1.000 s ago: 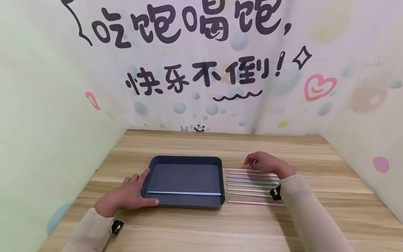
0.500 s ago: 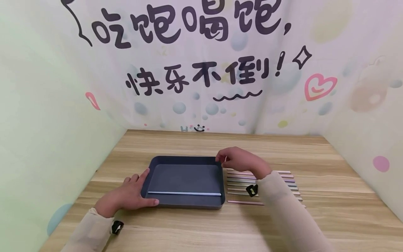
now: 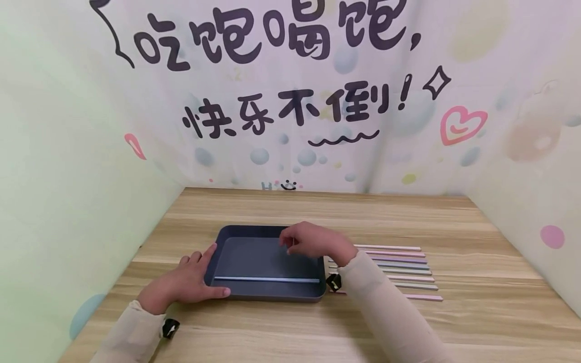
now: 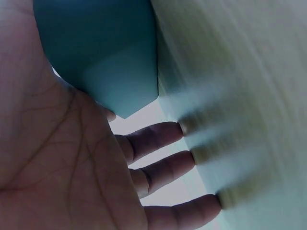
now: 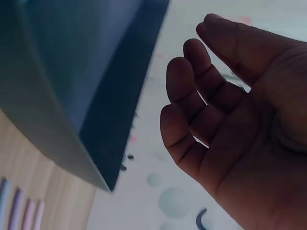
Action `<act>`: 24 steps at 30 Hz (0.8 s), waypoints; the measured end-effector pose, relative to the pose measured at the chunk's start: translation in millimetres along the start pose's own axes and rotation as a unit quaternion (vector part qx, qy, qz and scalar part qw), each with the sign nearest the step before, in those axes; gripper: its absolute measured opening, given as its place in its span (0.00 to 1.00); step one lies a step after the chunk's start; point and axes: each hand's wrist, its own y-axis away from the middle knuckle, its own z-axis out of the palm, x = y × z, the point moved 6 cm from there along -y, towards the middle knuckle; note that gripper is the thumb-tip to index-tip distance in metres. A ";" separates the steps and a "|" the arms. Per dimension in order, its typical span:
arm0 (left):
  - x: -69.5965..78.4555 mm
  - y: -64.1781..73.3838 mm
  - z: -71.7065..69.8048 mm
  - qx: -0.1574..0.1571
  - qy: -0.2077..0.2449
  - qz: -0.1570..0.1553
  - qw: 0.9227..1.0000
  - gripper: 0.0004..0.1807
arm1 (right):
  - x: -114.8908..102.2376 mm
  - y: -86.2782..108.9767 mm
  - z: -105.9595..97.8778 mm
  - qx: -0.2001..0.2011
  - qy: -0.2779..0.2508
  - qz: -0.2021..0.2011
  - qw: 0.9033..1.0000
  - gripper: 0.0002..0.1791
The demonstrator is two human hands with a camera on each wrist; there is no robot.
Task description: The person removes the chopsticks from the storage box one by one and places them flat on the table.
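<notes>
A dark blue-grey rectangular tray (image 3: 251, 254) lies on the wooden table, with one pale blue chopstick (image 3: 268, 279) inside along its front side. At the tray's front left corner rests my left hand (image 3: 186, 280), thumb at the front rim and index finger along the left side. In the left wrist view the straight fingers (image 4: 165, 172) reach down to the table beside the tray (image 4: 103, 52). My right hand (image 3: 313, 239) hovers over the tray's far right part. Its loosely bent fingers (image 5: 178, 81) hold nothing in the right wrist view, where the tray wall (image 5: 112, 115) rises beside them.
Several pastel chopsticks (image 3: 404, 260) lie side by side on the table to the right of the tray, partly covered by the right sleeve (image 3: 386, 302). A printed curtain (image 3: 290, 156) hangs behind the table (image 3: 254, 330), with pale walls at both sides.
My right hand has moved left from above the chopsticks, past the tray's far right corner, to over the tray. The left hand and the tray have stayed in place.
</notes>
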 end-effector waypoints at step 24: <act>-3.1 -1.1 0.6 0.004 -0.001 -0.003 1.000 0.69 | -17.5 -40.7 53.5 -0.077 0.036 -0.017 0.996 0.06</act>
